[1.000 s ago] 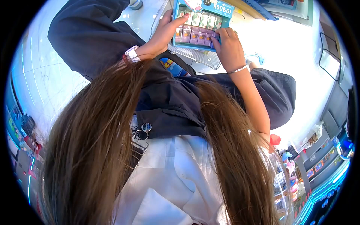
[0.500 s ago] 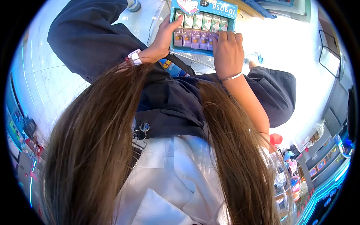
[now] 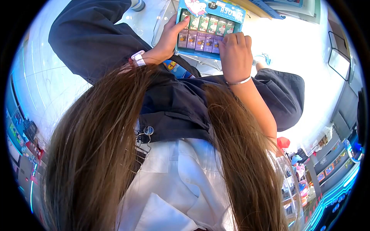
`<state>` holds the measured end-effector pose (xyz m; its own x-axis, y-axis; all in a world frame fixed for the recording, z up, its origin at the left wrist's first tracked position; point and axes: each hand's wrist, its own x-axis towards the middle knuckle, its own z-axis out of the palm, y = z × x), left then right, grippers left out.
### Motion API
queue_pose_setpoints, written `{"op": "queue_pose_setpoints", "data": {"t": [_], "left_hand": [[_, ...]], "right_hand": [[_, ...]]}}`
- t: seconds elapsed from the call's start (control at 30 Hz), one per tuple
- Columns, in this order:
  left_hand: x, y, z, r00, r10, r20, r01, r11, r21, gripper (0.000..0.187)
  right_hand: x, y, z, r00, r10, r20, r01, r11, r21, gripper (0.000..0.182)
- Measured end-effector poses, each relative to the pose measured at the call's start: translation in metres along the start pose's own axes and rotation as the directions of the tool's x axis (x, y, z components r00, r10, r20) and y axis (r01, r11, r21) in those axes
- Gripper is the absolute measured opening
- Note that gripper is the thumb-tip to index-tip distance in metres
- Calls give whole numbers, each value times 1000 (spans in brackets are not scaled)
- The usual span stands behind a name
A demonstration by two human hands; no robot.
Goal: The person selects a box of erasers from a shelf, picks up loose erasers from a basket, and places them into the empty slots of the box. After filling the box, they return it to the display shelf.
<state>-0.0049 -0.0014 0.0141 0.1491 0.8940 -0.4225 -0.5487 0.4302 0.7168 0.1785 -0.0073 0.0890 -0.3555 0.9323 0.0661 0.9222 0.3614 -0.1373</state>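
Note:
A blue cardboard display box (image 3: 198, 52) is tilted toward me at the top of the view. Behind its front edge stand two rows of small boxes: green-and-white boxes (image 3: 212, 24) at the back and purple boxes (image 3: 200, 41) in front. My left hand (image 3: 166, 43) grips the display box by its left side, thumb over the nearest green-and-white box. At the lower right corner, my right hand (image 3: 236, 57) is closed, knuckles up, its fingertips against the right end of the purple row. What those fingertips pinch, if anything, is hidden.
Below the display box is a clear rack or stand (image 3: 206, 61). A blue patterned item (image 3: 177, 69) lies between my legs. Cardboard and blue flat packs (image 3: 262, 8) sit at the upper right. Shelves with toys (image 3: 302, 169) stand at the right edge.
The display box has tilted slightly, its printed top flap shifting right and its lower edge dropping a little. My right hand has moved slightly; my left hand keeps its hold.

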Motion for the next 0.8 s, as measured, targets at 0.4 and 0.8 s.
{"op": "queue_pose_setpoints", "data": {"t": [0.4, 0.8], "left_hand": [[6, 3, -5, 996, 84, -16, -84, 996, 5, 34], [7, -4, -4, 990, 142, -15, -140, 988, 71, 36]], "right_hand": [[0, 3, -3, 999, 44, 23, -48, 979, 199, 24], [0, 21, -8, 969, -81, 233, 73, 997, 40, 22]]}}
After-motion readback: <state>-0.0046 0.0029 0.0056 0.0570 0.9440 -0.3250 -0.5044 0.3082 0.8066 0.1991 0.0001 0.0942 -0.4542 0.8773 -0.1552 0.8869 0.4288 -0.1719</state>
